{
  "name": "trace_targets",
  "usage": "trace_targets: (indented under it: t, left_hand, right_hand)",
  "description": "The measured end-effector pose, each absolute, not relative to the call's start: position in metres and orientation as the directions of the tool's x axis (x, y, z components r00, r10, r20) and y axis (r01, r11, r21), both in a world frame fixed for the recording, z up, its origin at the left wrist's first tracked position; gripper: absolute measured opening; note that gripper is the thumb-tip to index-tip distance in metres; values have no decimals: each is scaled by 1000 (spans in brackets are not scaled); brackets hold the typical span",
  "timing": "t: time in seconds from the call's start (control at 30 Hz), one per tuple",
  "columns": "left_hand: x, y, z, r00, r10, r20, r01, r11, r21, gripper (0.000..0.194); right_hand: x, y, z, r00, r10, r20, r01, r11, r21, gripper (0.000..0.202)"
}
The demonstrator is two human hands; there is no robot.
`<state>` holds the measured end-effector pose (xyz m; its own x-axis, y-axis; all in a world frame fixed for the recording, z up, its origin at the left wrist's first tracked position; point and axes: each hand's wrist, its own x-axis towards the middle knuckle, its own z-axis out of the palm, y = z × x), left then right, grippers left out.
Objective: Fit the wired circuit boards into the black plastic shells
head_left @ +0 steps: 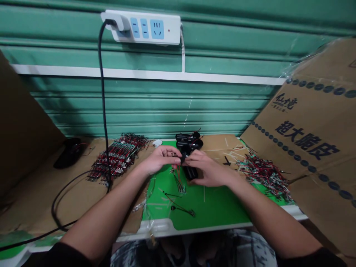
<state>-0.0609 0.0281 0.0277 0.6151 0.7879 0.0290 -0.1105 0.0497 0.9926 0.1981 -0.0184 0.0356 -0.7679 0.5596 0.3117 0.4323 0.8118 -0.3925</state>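
Observation:
Near the middle of the green work surface, a dark, glossy black part [190, 172] is gripped by my right hand [207, 168], its fingers wrapped over the part's right side. My left hand [164, 159] is at the part's upper left, thumb and fingers pinched on thin wires. Red wires [178, 173] hang below the left fingertips, and a few wires with small green ends [181, 189] lie under them. Closer to the front edge lie loose dark wires [182, 210]. More black parts [189, 141] are grouped just behind my hands.
A large wire pile [116, 157] lies on cardboard at the left, another pile [265, 176] at the right. A black cable [102, 92] hangs from the power strip [147, 27]. Tall cardboard [314, 122] stands at the right; a black object [69, 152] lies far left.

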Motion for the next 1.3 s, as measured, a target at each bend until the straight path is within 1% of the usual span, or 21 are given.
trace_targets:
  t: [0.13,0.27,0.3,0.4,0.43,0.47,0.57,0.6,0.67,0.73,0.83,0.9,1.03,1.17,1.3]
  left_hand:
    - [-53,30,21,430,903,28,-208,68,976,47]
    - [-52,33,19,319,947,37,-268,52,962,50]
    - [-52,33,19,300,953,38,-279,49,959,50]
    - [-50,31,22,246,968,43,-309,36,950,50]
    - [-50,31,23,228,972,49,-321,28,947,51]
    - [-49,30,25,209,976,59,-336,15,942,52]
    - [-48,29,29,146,986,85,-403,-19,915,54]
    - [-47,28,29,123,989,86,-431,-25,902,53]
    - [-45,26,30,100,991,86,-461,-30,887,46]
    - [-40,22,28,126,986,107,-411,-46,911,40]
    - [-30,12,23,222,964,150,-208,-103,973,34]
    - [-23,6,19,250,953,169,-97,-149,984,33]
    - [-18,0,15,207,958,196,-7,-199,980,32]
    - [-19,-1,17,174,964,201,43,-212,976,29]
    - [-18,-1,17,157,958,241,79,-256,964,24]
  right_hand:
    - [197,-17,27,-757,597,265,465,778,-423,59]
    - [195,-23,34,-669,666,330,477,726,-496,59]
    - [193,-24,35,-634,691,345,479,702,-526,55]
    - [186,-25,31,-525,781,337,453,592,-667,27]
    - [184,-24,28,-494,811,314,430,542,-723,22]
    - [181,-22,25,-464,839,284,398,484,-779,22]
    - [175,-15,17,-356,912,204,225,296,-928,27]
    - [173,-13,16,-311,932,184,143,237,-961,30]
    - [170,-9,16,-219,963,158,-20,157,-987,37]
    - [168,-7,18,-162,976,144,-123,125,-985,42]
    - [167,-6,18,-132,982,136,-202,108,-973,44]
    - [166,-6,16,-111,985,134,-225,106,-969,45]
    - [162,-4,11,-55,987,153,-220,138,-966,46]
    - [159,-5,10,-69,983,168,-188,153,-970,44]
    - [158,-8,11,-78,986,147,-102,138,-985,37]
